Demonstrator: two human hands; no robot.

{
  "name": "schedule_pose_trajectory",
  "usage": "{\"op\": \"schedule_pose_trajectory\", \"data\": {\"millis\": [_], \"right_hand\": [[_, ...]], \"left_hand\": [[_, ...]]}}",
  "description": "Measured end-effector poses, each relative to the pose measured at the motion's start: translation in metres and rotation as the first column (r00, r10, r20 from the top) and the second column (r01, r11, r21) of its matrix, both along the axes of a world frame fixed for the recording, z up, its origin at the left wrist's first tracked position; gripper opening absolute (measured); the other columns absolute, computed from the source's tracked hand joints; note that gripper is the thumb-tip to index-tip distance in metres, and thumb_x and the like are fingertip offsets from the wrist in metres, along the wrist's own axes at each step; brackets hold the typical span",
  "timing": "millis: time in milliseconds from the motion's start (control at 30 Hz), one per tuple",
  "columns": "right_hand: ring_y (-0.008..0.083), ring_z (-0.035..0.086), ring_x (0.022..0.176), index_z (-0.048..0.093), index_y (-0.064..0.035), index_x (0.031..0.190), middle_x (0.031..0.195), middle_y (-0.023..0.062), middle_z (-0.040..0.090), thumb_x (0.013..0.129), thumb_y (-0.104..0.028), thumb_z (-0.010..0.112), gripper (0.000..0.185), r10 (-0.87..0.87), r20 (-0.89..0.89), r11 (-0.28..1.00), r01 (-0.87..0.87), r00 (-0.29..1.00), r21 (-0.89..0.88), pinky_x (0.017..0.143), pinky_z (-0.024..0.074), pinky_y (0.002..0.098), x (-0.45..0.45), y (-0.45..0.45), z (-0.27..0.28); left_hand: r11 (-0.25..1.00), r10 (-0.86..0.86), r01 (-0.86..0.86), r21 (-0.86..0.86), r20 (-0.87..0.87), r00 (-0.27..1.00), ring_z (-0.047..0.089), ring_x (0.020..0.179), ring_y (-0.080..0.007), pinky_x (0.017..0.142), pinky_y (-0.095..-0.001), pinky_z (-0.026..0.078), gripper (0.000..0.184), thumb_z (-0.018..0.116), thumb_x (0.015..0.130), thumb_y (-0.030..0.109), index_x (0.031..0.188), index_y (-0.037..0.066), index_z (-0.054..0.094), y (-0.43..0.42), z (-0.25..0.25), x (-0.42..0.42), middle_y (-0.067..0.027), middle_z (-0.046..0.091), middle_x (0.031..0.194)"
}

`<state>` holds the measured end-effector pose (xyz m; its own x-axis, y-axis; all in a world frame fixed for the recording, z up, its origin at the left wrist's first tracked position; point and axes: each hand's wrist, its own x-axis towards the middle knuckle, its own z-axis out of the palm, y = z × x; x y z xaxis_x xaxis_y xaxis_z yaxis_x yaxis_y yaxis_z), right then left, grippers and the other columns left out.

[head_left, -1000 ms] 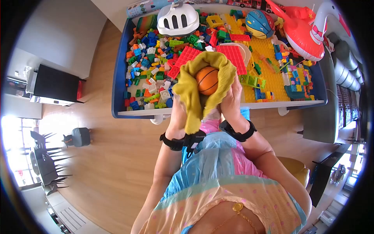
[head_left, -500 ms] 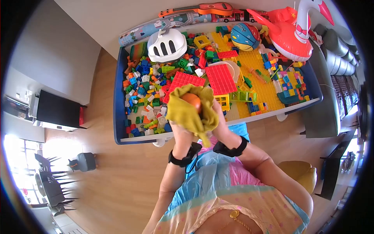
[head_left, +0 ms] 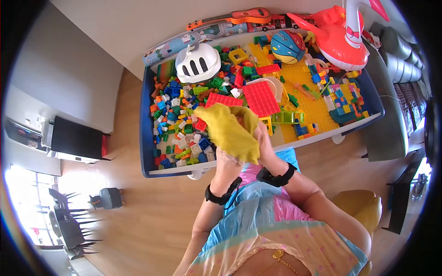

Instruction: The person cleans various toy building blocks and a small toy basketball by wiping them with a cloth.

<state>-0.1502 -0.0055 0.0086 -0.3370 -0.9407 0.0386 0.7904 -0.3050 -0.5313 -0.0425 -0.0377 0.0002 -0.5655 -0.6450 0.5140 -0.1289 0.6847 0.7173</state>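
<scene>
A mustard-yellow cloth point(head_left: 230, 133) is held up in front of me, bunched around something. Only a small dark reddish patch shows in the fold at its top; the rest of what is inside is hidden. My left hand point(head_left: 226, 158) supports the cloth from below on its left side, with its fingers mostly covered by it. On the right side my right hand point(head_left: 263, 140) grips the cloth's edge. Both wrists wear black straps. Just beyond the cloth lie red studded plates point(head_left: 261, 98) on the brick table.
A blue-edged play table point(head_left: 146, 119) holds many loose bricks, a white toy helmet point(head_left: 198, 64), a basketball point(head_left: 288, 46) and an inflatable flamingo point(head_left: 338, 43). A toy guitar point(head_left: 235, 17) lies at the back. A grey sofa point(head_left: 384, 124) stands to the right.
The cloth has been turned and folded over, so the round orange thing that showed in its opening is now nearly covered. The view has shifted slightly.
</scene>
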Motion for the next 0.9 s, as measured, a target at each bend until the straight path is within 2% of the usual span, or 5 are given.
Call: {"op": "schedule_pose_trajectory", "data": {"millis": [133,467,633,700,900], "right_hand": [[0.0124,0.055,0.091,0.052,-0.004,0.111,0.103,0.0056,0.057,0.094,-0.024,0.043,0.028,-0.106,-0.719,0.984,0.174,0.687,0.021,0.079,0.0447,0.026,-0.019,0.0,-0.016],[0.0199,0.052,0.061,0.051,-0.0005,0.103,0.072,0.0145,0.054,0.09,-0.015,0.048,0.02,-0.191,-0.891,0.906,0.423,0.412,0.001,0.056,0.0421,0.0319,0.001,0.006,-0.01],[0.0328,0.053,0.077,0.051,0.0001,0.103,0.089,0.0159,0.055,0.08,-0.001,0.055,0.024,-0.203,-0.888,0.931,0.361,0.412,-0.045,0.07,0.044,0.0342,0.015,0.013,-0.008],[0.0364,0.051,0.087,0.049,0.0001,0.106,0.1,0.0173,0.052,0.076,0.0,0.058,0.031,-0.214,-0.903,0.938,0.336,0.373,-0.084,0.078,0.0427,0.0364,0.018,0.013,-0.005],[0.0307,0.05,0.099,0.04,0.0008,0.112,0.107,0.0182,0.048,0.068,-0.012,0.069,0.054,-0.12,-0.923,0.953,0.303,0.365,-0.004,0.086,0.0398,0.0346,0.011,0.011,0.009]], "left_hand": [[0.947,-0.004,0.055,-0.316,0.16,0.987,0.048,0.108,-0.0339,0.093,-0.042,0.037,0.053,0.069,0.069,0.011,0.117,0.005,0.049,-0.003,-0.002,-0.001,-0.0153,0.05,0.118],[0.956,0.122,-0.059,0.287,-0.204,0.971,0.049,0.109,-0.0215,0.091,-0.0336,0.04,0.046,0.06,0.082,0.015,0.122,0.003,0.042,-0.004,0.009,0.004,-0.0101,0.049,0.119],[0.404,0.314,0.632,0.661,-0.749,0.583,0.053,0.105,-0.0201,0.089,-0.0327,0.046,0.041,0.047,0.092,0.019,0.127,0.004,0.035,-0.015,-0.008,0.024,-0.0099,0.049,0.12],[0.594,0.258,0.401,0.698,-0.637,0.726,0.055,0.103,-0.0234,0.085,-0.0338,0.049,0.044,0.043,0.093,0.03,0.128,0.004,0.036,-0.012,0.001,0.026,-0.0117,0.05,0.119],[0.148,0.235,0.796,0.588,-0.802,0.549,0.054,0.107,-0.0252,0.089,-0.0359,0.047,0.05,0.034,0.094,0.042,0.127,0.004,0.037,-0.023,0.002,0.032,-0.0126,0.048,0.123]]}}
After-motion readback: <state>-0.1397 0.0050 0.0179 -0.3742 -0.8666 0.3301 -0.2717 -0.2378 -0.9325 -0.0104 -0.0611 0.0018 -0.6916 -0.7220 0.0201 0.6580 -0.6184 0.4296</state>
